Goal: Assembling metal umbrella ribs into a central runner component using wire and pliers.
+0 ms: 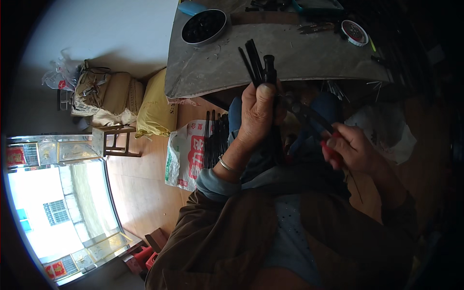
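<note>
My left hand (255, 115) is closed round several thin black rods (251, 60) and a thicker black piece with a knobbed end (269, 67), all pointing up over the near edge of the table. The thumb presses against the thicker piece. My right hand (355, 147) grips the red handles of a pair of pliers (303, 112). The dark jaws of the pliers reach to the held bundle beside my left fingers. Whether they bite on anything is too dark to tell. The lower part of the bundle disappears against my dark clothing.
On the grey table (203, 72) stand a bowl of black parts (184, 39) and a round white dish (343, 31), with more pliers (316, 28) nearby. Black rods (215, 137) lie over a printed white sack (183, 159) on the floor. A yellow sack (157, 106) and a wooden stool (115, 137) stand left.
</note>
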